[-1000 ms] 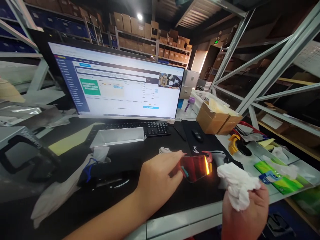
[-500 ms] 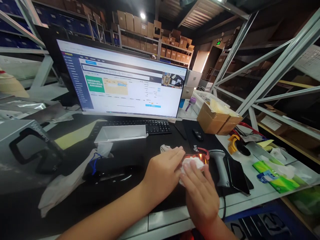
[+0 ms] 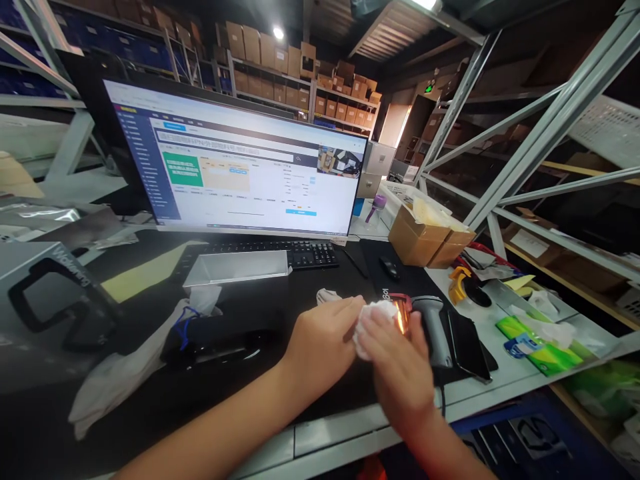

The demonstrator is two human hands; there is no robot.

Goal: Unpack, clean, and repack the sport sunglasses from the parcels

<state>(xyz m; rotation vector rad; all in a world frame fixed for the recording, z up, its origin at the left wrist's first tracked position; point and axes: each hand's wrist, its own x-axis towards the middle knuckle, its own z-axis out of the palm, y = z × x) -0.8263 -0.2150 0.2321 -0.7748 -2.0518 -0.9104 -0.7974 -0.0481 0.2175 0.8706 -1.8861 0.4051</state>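
My left hand [image 3: 320,340] grips the left side of a red mirrored lens [image 3: 401,315]; only the lens's orange-lit right edge shows. My right hand [image 3: 397,370] lies over the lens with its fingers closed on a crumpled white tissue [image 3: 373,319] that presses against the lens face. Both hands hover just above the black desk mat [image 3: 280,307], in front of the keyboard [image 3: 300,253] and left of a grey barcode scanner [image 3: 433,327].
A wide monitor [image 3: 240,173] stands behind the keyboard. A black mouse [image 3: 389,268] sits on a mouse pad, with cardboard boxes [image 3: 425,237] to its right. Green tissue packs [image 3: 537,343], a white pouch [image 3: 125,367] and black glasses [image 3: 220,343] lie around. Metal shelving rises on the right.
My right hand came in from the lower right with the tissue and laid it on the lens. The lens face, open to view before, is now mostly covered.
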